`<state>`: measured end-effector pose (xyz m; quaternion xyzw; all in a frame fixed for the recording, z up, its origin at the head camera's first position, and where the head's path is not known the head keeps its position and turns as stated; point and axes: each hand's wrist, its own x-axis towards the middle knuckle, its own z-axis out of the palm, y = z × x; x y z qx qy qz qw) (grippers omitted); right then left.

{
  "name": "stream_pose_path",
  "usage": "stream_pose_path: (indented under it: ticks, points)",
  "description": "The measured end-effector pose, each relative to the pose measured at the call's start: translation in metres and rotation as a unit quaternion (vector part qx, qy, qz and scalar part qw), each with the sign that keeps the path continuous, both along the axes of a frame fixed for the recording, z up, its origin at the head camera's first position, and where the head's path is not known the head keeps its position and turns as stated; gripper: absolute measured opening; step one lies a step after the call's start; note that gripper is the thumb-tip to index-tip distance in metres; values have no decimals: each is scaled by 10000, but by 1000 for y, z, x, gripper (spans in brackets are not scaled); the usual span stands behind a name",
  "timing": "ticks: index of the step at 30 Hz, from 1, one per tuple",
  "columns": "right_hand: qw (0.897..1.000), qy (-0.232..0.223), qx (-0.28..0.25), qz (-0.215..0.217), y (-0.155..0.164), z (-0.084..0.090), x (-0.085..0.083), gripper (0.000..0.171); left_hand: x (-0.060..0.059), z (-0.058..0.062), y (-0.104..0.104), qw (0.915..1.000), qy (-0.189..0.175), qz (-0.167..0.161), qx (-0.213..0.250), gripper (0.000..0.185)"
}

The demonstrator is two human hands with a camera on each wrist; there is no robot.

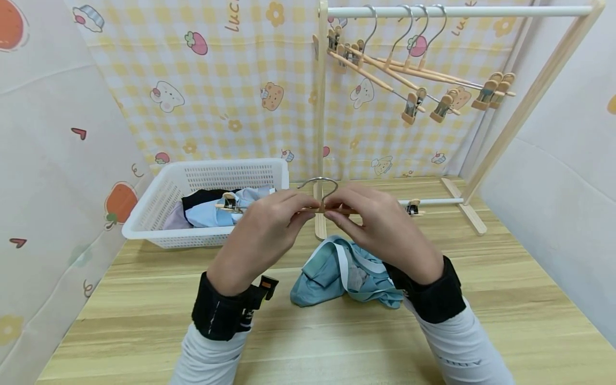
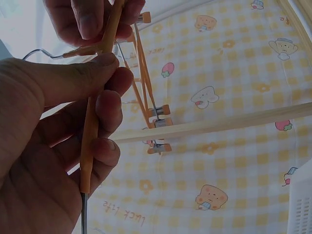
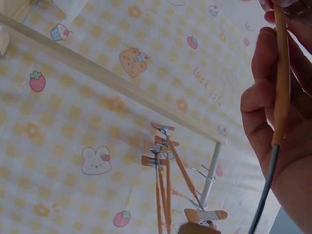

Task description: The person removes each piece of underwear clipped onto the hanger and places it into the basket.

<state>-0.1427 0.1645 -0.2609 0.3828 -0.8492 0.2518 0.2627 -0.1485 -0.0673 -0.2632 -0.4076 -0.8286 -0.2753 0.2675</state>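
Both hands hold a clip hanger with an orange-tan bar (image 2: 88,146) at its centre, in front of the body and above the table. My left hand (image 1: 262,230) grips the bar just left of the metal hook, thumb and fingers around it. On the other side of the hook, my right hand (image 1: 377,227) pinches the bar. One clip (image 1: 230,201) shows beyond the left hand, over the basket, and another clip (image 1: 413,207) beyond the right hand. Below the hands, a crumpled teal garment (image 1: 317,280) with a pale elastic band lies on the table.
A white plastic basket (image 1: 168,235) with folded black, light blue and lilac cloth stands at the back left. At the back right is a wooden rack with a white rail (image 1: 467,11), where several clip hangers (image 1: 385,67) hang. Patterned cloth (image 1: 231,107) covers the walls.
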Motion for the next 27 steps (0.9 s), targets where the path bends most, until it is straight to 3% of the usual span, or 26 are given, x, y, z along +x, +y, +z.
stream_pose_path:
  ticks: [19, 27]
  points:
    - [9998, 3, -172, 82, 4, -2, -6, 12, 4, 2, 6, 9997, -50, 117, -205, 18]
    - [9994, 214, -184, -176, 11, 1, -11, 8, 4, 4, 7, 9986, 401, -66, 351, 22]
